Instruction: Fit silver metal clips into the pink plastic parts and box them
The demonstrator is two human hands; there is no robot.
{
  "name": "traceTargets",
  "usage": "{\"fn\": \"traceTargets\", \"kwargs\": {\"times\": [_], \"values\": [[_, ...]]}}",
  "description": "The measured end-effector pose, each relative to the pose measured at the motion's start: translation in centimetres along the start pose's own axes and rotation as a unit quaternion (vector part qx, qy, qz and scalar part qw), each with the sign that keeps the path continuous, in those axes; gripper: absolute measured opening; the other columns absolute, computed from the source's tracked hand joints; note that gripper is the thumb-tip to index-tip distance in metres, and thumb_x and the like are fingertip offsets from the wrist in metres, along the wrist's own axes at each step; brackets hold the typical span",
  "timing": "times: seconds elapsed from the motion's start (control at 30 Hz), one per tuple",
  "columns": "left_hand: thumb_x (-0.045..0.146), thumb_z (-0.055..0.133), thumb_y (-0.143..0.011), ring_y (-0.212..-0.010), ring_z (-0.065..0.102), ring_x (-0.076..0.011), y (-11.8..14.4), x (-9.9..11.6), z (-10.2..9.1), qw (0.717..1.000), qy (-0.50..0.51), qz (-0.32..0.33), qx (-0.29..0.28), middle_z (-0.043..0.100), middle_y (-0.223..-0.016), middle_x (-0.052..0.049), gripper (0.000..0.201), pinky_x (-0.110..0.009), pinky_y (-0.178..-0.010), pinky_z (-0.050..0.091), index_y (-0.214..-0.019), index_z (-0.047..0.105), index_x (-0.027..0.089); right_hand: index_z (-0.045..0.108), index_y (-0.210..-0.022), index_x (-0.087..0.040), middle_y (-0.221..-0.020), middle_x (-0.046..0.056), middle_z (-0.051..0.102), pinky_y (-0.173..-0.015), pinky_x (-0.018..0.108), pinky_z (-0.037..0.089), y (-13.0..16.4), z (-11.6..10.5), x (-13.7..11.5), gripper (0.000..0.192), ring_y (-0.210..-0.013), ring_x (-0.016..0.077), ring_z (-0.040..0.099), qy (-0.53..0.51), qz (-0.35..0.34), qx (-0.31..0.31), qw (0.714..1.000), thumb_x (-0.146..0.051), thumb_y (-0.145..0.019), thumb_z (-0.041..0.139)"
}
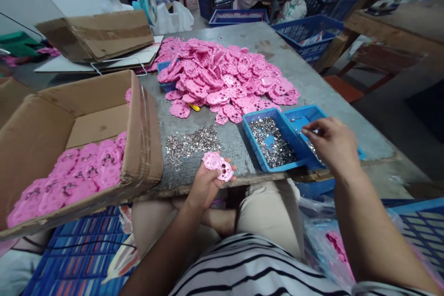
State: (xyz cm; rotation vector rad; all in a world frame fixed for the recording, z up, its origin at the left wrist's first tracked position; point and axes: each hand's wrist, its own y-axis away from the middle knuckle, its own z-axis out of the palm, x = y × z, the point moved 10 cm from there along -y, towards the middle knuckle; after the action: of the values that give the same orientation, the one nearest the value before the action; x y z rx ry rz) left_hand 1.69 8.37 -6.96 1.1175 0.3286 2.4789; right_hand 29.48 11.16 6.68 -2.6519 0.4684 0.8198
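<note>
Grey worktable (312, 83), front edge: I log one pink plastic piece (218, 165), pinched in my left hand (204, 185). Well apart to its right, my right hand (331, 141) closes fingertips over small metal parts in a blue tray (308, 115). Beyond: loose metal bits (190, 141), pink heap (225, 78), cardboard box (79, 115).

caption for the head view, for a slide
Left hand holds a pink plastic piece; right hand picks from a blue tray.

Flattened cardboard (100, 32) at the table's far left — blue crates (305, 32) beyond, on the floor
</note>
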Motion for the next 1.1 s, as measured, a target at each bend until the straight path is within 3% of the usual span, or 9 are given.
{"fn": "traceTargets", "kwargs": {"times": [0.07,0.17,0.3,0.4,0.5,0.6,0.83,1.0,1.1], "values": [[0.010,0.065,-0.063,-0.082,0.070,-0.0247,0.3,0.3,0.5,1.000,0.006,0.005,-0.002,0.070,-0.090,-0.005,0.066,-0.031,-0.059,0.055,-0.125,0.044,0.020,0.061,-0.065,-0.021,-0.069,0.003,0.062,-0.062,0.031,0.039,1.0,1.3,-1.8,0.010,-0.064,0.0168,0.051,-0.185,-0.010,-0.043,0.982,-0.030,-0.066,0.066],[0.013,0.067,-0.064,-0.077,0.069,-0.0231,1.0,0.8,1.8,1.000,0.008,0.016,-0.015,0.068,-0.086,-0.003,0.058,-0.028,-0.054,0.054,-0.118,0.048,0.020,0.064,-0.067,-0.021,-0.064,0.000,0.061,-0.056,0.028,0.041,3.8,5.2,-5.9,0.019,-0.058,0.0131,0.050,-0.378,-0.029,-0.168,0.910,-0.037,-0.063,0.074],[0.019,0.073,-0.065,-0.068,0.068,-0.0206,2.1,0.9,3.0,1.000,-0.009,0.013,-0.013,0.065,-0.078,-0.001,0.050,-0.025,-0.047,0.051,-0.110,0.053,0.017,0.065,-0.064,-0.020,-0.057,-0.003,0.059,-0.046,0.025,0.038,7.9,10.4,-9.3,0.029,-0.047,0.0095,0.046,-0.498,0.021,-0.292,0.816,-0.040,-0.055,0.084],[0.021,0.074,-0.063,-0.063,0.067,-0.0189,2.7,1.1,2.7,1.000,-0.014,0.020,0.018,0.063,-0.073,0.000,0.049,-0.023,-0.043,0.048,-0.107,0.055,0.015,0.065,-0.062,-0.020,-0.052,-0.003,0.059,-0.042,0.025,0.039,9.7,12.7,-9.9,0.031,-0.044,0.0097,0.048,-0.528,0.060,-0.333,0.779,-0.041,-0.051,0.086],[0.022,0.075,-0.060,-0.059,0.065,-0.0159,3.2,1.7,1.9,0.997,-0.021,0.044,0.056,0.062,-0.072,0.001,0.046,-0.021,-0.040,0.045,-0.101,0.055,0.015,0.069,-0.065,-0.021,-0.052,-0.002,0.062,-0.044,0.026,0.043,10.2,13.2,-9.8,0.026,-0.045,0.0116,0.053,-0.521,0.054,-0.342,0.780,-0.039,-0.055,0.085],[0.023,0.076,-0.058,-0.055,0.062,-0.0135,3.8,2.2,1.7,0.994,-0.037,0.065,0.079,0.061,-0.070,0.002,0.046,-0.019,-0.038,0.043,-0.097,0.055,0.015,0.073,-0.072,-0.023,-0.063,-0.001,0.068,-0.053,0.029,0.049,10.0,12.2,-9.5,0.015,-0.055,0.0138,0.060,-0.488,0.007,-0.317,0.813,-0.033,-0.063,0.080],[0.026,0.078,-0.055,-0.051,0.059,-0.0128,4.4,1.8,2.2,0.993,-0.050,0.050,0.091,0.062,-0.066,0.002,0.049,-0.020,-0.036,0.042,-0.097,0.055,0.015,0.071,-0.105,-0.028,-0.084,0.002,0.073,-0.069,0.035,0.051,10.1,8.4,-10.9,0.027,-0.074,0.0177,0.064,-0.296,-0.215,-0.214,0.906,-0.021,-0.082,0.059],[0.033,0.080,-0.056,-0.049,0.058,-0.0128,4.2,1.7,2.7,0.996,-0.041,0.048,0.060,0.059,-0.062,0.003,0.043,-0.020,-0.034,0.040,-0.087,0.056,0.015,0.070,-0.109,-0.028,-0.074,0.003,0.073,-0.058,0.032,0.045,12.2,6.9,-13.5,0.033,-0.062,0.0171,0.056,-0.178,-0.439,-0.160,0.866,-0.014,-0.084,0.054],[0.029,0.081,-0.052,-0.047,0.055,-0.0122,4.0,1.4,2.5,0.997,-0.028,0.043,0.064,0.055,-0.057,0.005,0.044,-0.019,-0.032,0.037,-0.085,0.055,0.016,0.071,-0.107,-0.027,-0.073,0.003,0.072,-0.057,0.031,0.044,13.1,7.0,-13.8,0.032,-0.062,0.0169,0.056,-0.182,-0.479,-0.160,0.844,-0.012,-0.084,0.053]]}}
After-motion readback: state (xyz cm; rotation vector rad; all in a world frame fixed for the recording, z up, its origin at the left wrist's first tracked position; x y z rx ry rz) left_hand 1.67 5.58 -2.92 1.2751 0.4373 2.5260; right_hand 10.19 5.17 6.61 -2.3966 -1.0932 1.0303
